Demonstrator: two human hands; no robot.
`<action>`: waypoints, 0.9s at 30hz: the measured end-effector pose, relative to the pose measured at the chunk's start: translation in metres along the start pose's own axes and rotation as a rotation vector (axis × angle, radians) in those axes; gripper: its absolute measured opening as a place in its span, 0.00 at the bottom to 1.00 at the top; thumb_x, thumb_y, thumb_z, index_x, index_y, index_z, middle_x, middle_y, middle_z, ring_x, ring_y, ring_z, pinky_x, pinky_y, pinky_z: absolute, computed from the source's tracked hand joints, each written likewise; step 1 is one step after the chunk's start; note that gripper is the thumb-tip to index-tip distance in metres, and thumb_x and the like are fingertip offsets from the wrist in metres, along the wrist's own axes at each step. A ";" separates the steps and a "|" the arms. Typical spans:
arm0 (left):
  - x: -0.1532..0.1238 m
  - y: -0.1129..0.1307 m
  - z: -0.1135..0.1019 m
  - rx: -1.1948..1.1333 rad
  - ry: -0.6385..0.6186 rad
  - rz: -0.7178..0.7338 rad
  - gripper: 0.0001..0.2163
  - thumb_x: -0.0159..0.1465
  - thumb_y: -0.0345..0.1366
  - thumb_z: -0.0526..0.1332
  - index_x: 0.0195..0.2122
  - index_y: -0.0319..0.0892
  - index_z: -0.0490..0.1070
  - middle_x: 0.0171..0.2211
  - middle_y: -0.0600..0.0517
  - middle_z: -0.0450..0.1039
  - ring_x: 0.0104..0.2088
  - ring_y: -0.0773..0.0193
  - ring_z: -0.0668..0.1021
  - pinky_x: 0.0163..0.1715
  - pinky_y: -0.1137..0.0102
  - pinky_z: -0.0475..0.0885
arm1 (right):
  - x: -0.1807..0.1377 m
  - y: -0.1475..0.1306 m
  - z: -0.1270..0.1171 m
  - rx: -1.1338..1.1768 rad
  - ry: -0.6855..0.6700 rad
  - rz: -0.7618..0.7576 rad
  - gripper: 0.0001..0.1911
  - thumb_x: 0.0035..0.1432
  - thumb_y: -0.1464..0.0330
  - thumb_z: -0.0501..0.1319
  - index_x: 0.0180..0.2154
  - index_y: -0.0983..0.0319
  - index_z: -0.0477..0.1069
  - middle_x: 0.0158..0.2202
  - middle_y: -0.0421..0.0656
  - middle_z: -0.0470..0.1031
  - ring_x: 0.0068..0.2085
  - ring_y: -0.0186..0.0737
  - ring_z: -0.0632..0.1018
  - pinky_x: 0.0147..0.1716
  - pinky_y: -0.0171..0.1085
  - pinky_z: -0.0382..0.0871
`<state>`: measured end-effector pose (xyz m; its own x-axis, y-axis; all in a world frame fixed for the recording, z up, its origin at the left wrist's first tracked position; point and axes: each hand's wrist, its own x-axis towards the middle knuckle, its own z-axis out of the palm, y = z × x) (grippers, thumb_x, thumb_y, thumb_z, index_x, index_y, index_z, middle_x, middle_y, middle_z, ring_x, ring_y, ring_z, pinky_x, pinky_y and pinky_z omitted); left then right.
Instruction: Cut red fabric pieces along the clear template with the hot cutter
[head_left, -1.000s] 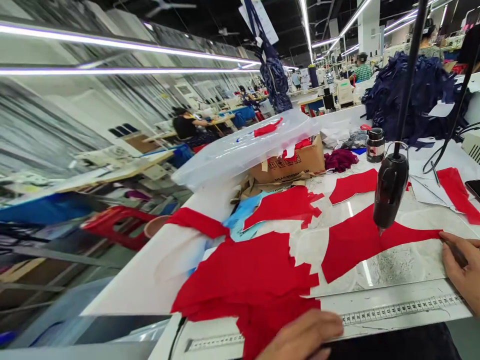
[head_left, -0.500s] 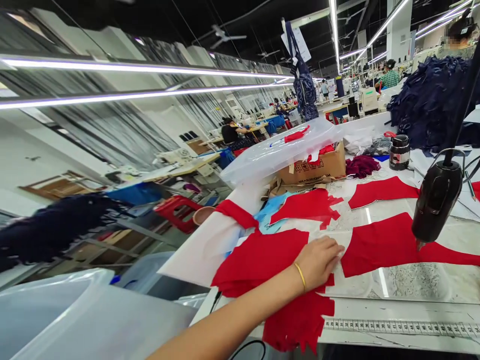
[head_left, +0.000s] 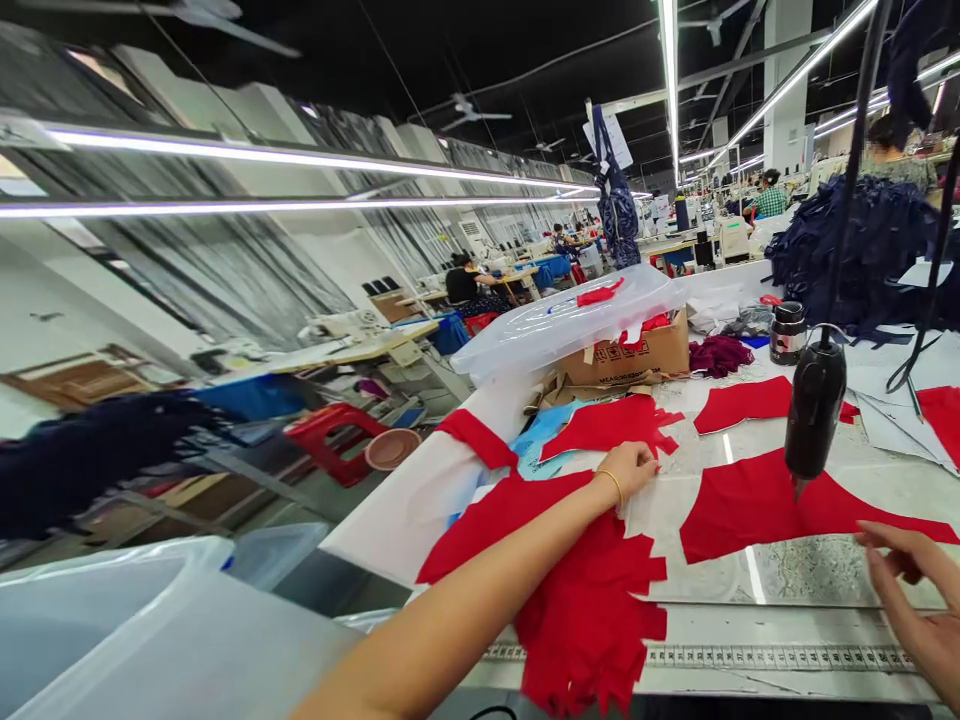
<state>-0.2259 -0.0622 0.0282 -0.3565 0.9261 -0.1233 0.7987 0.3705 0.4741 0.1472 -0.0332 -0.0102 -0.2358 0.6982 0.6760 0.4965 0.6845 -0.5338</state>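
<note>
My left hand (head_left: 628, 470), with a gold bangle at the wrist, reaches over a fanned stack of red cut fabric (head_left: 585, 610). Its bent fingers are closed at the notched lower edge of a red fabric piece (head_left: 600, 425) lying farther back. My right hand (head_left: 919, 590) is at the right edge of the view, thumb and fingers apart, holding nothing visible. It is beside the narrow tail of another red fabric piece (head_left: 735, 510). A black hanging tool (head_left: 816, 410) points its tip down over that piece.
A tape measure (head_left: 750, 657) runs along the table's front edge. Behind are a cardboard box (head_left: 637, 355), a clear plastic lid (head_left: 562, 320), a dark jar (head_left: 787, 332) and a navy fabric heap (head_left: 855, 250). Plastic bins (head_left: 112, 620) stand at left.
My left hand has moved from beside the stack's right edge back to the farther red piece. My right hand has come into view at the right. The view has shifted slightly.
</note>
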 end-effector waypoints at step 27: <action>-0.053 0.055 0.029 -0.195 0.121 0.314 0.17 0.60 0.52 0.64 0.37 0.42 0.74 0.25 0.55 0.67 0.29 0.60 0.70 0.33 0.66 0.65 | 0.048 -0.060 0.082 0.194 -0.193 0.083 0.11 0.63 0.69 0.56 0.36 0.59 0.78 0.34 0.43 0.84 0.30 0.39 0.82 0.33 0.36 0.73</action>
<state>-0.1496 -0.0887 0.0357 -0.1733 0.9730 0.1526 0.7748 0.0390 0.6310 0.0377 -0.0240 0.0128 -0.3647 0.7680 0.5265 0.3560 0.6375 -0.6833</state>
